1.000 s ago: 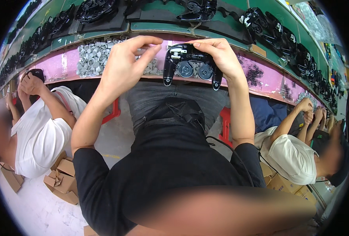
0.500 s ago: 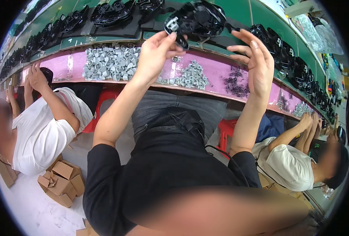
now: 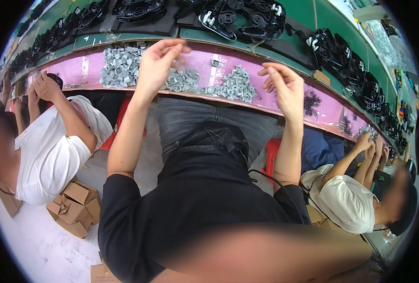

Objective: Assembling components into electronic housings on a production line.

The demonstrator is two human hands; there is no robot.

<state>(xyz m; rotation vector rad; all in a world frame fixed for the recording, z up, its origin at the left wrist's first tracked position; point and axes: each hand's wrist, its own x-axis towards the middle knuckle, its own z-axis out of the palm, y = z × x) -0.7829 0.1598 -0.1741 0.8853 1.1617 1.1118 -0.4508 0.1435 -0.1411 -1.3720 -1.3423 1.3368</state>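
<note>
My left hand (image 3: 158,67) hovers over a pile of grey plastic caps (image 3: 120,70), its fingers loosely bent, partly blurred and holding nothing visible. Above a pile of smaller grey plastic pieces (image 3: 237,86) and some tiny black parts (image 3: 311,101) is my right hand (image 3: 287,89), fingers half-curled and apart, with nothing seen in it. Beyond both hands, a glossy black plastic housing (image 3: 260,20) with white fittings lies on the green bench (image 3: 204,36). One lone grey piece (image 3: 216,62) sits on the pink strip (image 3: 197,53) between my hands.
More black housings (image 3: 138,10) line the bench on both sides, some on dark mats. People in white shirts (image 3: 53,151) (image 3: 346,198) work close by on my left and right. Red stools (image 3: 271,158) and cardboard boxes (image 3: 75,207) stand below the bench edge.
My left hand has let go of the black housing, which now rests on the bench. Both hands have come back toward me, over the pink strip with the small parts.
</note>
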